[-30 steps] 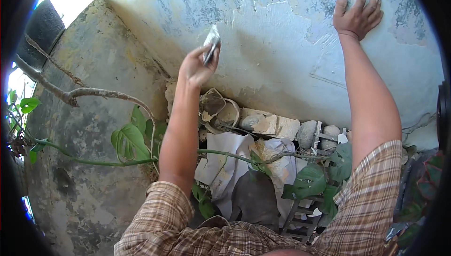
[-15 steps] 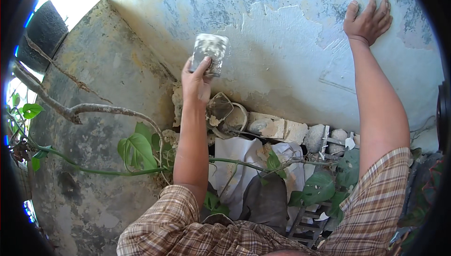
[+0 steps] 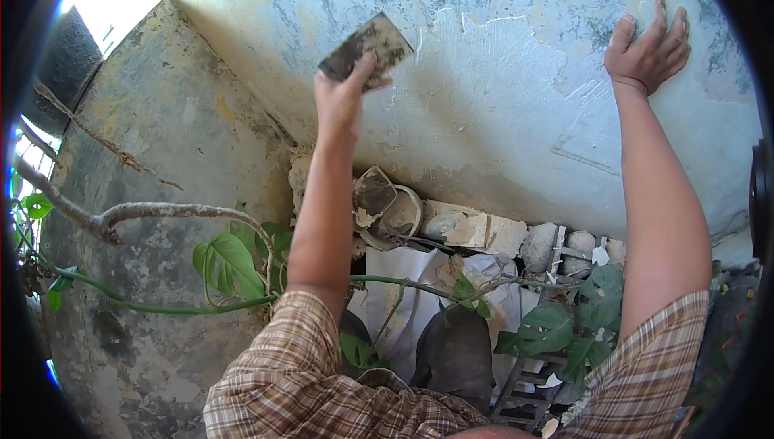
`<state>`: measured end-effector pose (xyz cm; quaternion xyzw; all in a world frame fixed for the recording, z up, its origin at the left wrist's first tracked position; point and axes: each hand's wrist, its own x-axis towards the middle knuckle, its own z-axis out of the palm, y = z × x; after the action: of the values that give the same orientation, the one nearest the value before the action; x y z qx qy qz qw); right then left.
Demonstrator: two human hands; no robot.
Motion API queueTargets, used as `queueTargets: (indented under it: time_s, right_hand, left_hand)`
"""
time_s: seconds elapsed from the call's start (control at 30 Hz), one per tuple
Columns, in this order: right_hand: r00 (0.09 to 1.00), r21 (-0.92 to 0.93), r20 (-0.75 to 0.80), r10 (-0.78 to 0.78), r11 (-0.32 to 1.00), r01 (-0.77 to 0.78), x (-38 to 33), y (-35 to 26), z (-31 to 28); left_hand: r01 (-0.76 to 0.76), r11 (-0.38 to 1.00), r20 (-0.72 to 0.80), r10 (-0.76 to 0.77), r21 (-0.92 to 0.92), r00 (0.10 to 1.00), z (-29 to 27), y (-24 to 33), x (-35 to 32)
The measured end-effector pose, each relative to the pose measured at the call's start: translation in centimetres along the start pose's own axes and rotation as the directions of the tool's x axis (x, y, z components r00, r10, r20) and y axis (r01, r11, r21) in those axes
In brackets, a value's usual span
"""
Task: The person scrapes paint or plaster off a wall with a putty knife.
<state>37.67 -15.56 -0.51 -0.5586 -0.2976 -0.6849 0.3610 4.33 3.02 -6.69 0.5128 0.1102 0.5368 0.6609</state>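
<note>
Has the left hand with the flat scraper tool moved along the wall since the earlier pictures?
Yes. The left hand and its scraper have gone up the wall, farther above the rubble at its foot.

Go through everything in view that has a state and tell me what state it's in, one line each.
Left hand: raised, gripping the trowel.
Trowel: flat blade, smeared with grey mortar, held at the wall.
Right hand: open, palm flat on the wall.
Wall: plaster patchy and peeling.
Bucket: tipped on its side among rubble.
</note>
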Motion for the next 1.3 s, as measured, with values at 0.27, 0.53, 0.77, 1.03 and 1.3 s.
queueTargets:
  time_s: [0.27,0.53,0.77,1.03,1.3]
  right_hand:
    - [1.000,0.024,-0.017,-0.019,1.000,0.020,0.3,0.0,0.2]
    - [0.999,0.018,-0.035,-0.036,0.999,0.037,0.3,0.1,0.2]
    - [0.998,0.003,-0.041,-0.051,0.999,0.051,0.3,0.3,0.2]
    - [0.997,0.002,-0.054,-0.049,0.999,0.049,0.1,0.2,0.4]
    - [0.996,-0.005,-0.058,-0.061,0.998,0.061,0.5,0.3,0.4]
  left_hand:
    - [-0.340,0.869,0.242,0.264,0.360,0.933,-2.0,-1.0,6.0]
    - [-0.417,0.853,0.253,0.349,0.313,0.902,-0.9,-1.4,6.5]
    - [-0.463,0.840,0.242,0.405,0.284,0.882,-0.4,-2.0,6.3]
    - [-0.482,0.810,0.231,0.425,0.334,0.875,0.1,-2.1,6.1]
    - [-0.498,0.766,0.274,0.417,0.407,0.866,-0.2,-1.6,6.7]
